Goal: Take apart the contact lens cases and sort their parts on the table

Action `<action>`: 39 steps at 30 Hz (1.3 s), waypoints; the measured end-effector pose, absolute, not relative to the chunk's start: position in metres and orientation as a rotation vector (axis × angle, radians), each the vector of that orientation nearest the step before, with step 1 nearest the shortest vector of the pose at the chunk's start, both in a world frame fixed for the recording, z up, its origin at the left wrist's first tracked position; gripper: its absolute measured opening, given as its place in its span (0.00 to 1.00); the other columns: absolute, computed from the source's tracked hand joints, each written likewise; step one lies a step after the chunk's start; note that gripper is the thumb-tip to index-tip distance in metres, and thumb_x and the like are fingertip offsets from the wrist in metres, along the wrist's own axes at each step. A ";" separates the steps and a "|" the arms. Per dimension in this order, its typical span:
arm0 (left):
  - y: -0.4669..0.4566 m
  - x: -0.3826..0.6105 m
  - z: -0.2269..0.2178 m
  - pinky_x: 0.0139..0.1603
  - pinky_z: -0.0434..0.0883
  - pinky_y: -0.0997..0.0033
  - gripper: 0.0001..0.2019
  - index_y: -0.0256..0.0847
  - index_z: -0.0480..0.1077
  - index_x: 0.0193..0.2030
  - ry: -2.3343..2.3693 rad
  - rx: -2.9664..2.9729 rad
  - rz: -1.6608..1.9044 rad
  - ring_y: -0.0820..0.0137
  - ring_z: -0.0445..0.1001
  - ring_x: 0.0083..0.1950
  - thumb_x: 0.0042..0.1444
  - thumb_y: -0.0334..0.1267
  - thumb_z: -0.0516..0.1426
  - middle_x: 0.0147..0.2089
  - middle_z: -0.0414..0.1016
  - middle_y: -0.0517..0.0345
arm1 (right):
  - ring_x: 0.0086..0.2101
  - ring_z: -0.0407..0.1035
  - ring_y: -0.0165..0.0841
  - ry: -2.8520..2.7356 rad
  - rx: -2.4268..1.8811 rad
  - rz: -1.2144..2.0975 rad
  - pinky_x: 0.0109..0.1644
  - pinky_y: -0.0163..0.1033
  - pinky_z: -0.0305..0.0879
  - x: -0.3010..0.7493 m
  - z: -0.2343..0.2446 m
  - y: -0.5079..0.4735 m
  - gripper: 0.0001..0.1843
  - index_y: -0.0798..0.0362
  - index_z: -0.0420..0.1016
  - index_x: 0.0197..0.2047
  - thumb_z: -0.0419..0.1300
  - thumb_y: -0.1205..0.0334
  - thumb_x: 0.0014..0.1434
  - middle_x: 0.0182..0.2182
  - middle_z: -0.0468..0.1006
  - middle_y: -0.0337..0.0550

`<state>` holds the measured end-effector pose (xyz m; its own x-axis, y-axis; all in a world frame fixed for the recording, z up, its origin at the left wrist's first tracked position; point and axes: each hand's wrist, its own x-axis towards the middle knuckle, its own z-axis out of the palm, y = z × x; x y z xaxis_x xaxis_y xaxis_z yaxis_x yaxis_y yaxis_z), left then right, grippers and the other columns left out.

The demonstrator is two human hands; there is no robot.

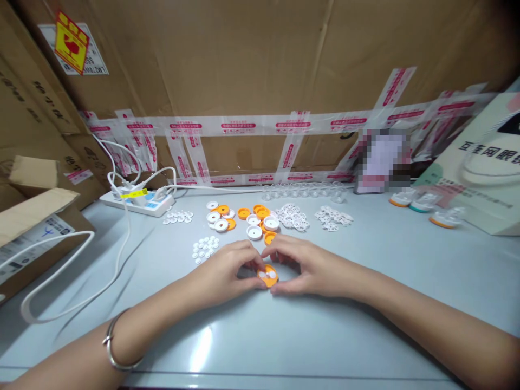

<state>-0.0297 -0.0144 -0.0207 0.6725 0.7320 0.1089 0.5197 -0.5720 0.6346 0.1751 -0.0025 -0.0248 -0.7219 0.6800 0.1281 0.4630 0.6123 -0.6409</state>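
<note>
Centrally, just below the middle of the view, a person's two bare hands meet over a small orange disc (267, 280), which is taken as the centre of the clock. The left hand (235, 268) comes in from eight o'clock and pinches the disc's rim between thumb and fingers. The right hand (298, 265) comes from four o'clock, thumb and fingers curved around the disc's other side; whether it grips or only rests close, I cannot tell. Small white round pieces lie inside the disc. A silver-coloured bracelet (109, 346) circles the left wrist at eight o'clock. Beyond the left hand, at ten o'clock, small white buttons (206, 247) lie scattered on the grey-blue table (317, 346). Orange and white rings (214, 218) sit at eleven, with another group of round orange and white parts (271, 222) at twelve. Flat white cut-out pieces (291, 216) are heaped at one o'clock, before a row of clear cups (304, 190). Farther out, a white power strip (156, 206) stands at ten, an open cardboard box (36, 249) at nine, and clear-topped pieces (424, 201) on orange and teal bases at two. A large taped carton (244, 65) fills the background at twelve.
</note>
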 end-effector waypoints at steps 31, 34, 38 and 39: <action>-0.011 -0.007 -0.006 0.26 0.62 0.75 0.05 0.36 0.75 0.28 1.096 2.808 -0.038 0.70 0.72 0.27 0.51 0.32 0.57 0.28 0.76 0.54 | 0.28 0.61 0.28 -2.363 -0.973 1.046 0.32 0.34 0.58 0.165 -0.039 -0.001 0.12 0.54 0.77 0.31 0.67 0.57 0.44 0.27 0.68 0.37; -0.017 -0.007 -0.009 0.24 0.61 0.74 0.05 0.35 0.73 0.28 1.043 2.973 -0.105 0.69 0.71 0.26 0.51 0.31 0.57 0.27 0.74 0.54 | 0.28 0.61 0.28 -2.347 -0.998 1.053 0.32 0.33 0.57 0.164 -0.040 -0.002 0.11 0.55 0.78 0.31 0.67 0.59 0.43 0.27 0.68 0.37; -0.022 -0.008 -0.014 0.22 0.61 0.74 0.04 0.34 0.71 0.29 0.977 3.126 -0.082 0.70 0.70 0.25 0.52 0.30 0.56 0.27 0.74 0.55 | 0.28 0.61 0.28 -2.323 -1.025 1.062 0.32 0.33 0.57 0.164 -0.040 -0.003 0.11 0.56 0.77 0.31 0.68 0.60 0.42 0.26 0.68 0.38; -0.022 -0.009 -0.014 0.22 0.61 0.74 0.04 0.33 0.71 0.29 0.988 3.127 -0.037 0.70 0.70 0.24 0.52 0.30 0.56 0.27 0.73 0.55 | 0.29 0.61 0.28 -2.324 -1.020 1.063 0.32 0.34 0.57 0.164 -0.040 -0.003 0.12 0.55 0.77 0.31 0.68 0.59 0.42 0.26 0.68 0.38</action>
